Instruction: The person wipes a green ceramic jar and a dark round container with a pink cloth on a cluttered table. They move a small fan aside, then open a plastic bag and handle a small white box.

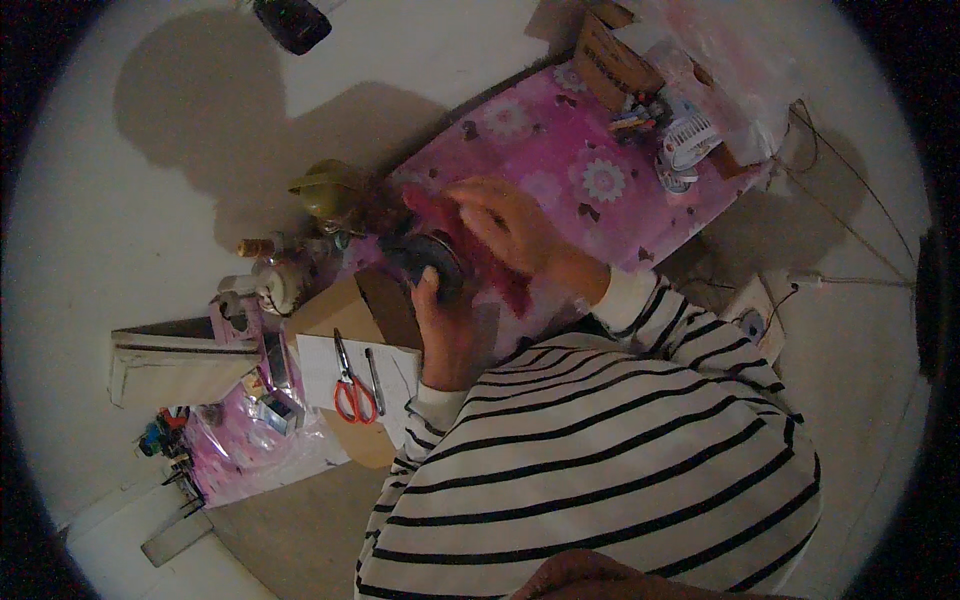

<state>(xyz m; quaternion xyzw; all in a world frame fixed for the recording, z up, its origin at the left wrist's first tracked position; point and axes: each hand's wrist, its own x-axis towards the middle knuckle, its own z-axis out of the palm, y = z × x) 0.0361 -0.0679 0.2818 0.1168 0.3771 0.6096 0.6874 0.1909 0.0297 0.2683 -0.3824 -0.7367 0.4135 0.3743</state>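
Note:
My left hand [450, 330] grips a dark round object [431, 259], its thumb lying over the near edge; blur hides what exactly it is. Just right of it, my right hand [506, 225] is over a crumpled red cloth [514, 289]; its fingers point left and are blurred, so its hold on the cloth cannot be told. Both are above a table with a pink flowered cover [555, 165]. Left of my left hand, red-handled scissors [354, 397] and a pen [375, 381] lie on white paper [319, 367], which rests on brown cardboard [341, 307].
An open cardboard box [611, 64], small items and plastic wrap [727, 82] occupy the table's far right. A yellow-green container [326, 191] and bottles stand along the wall side. At left are a white box-like object [180, 367] and a small carton [279, 411].

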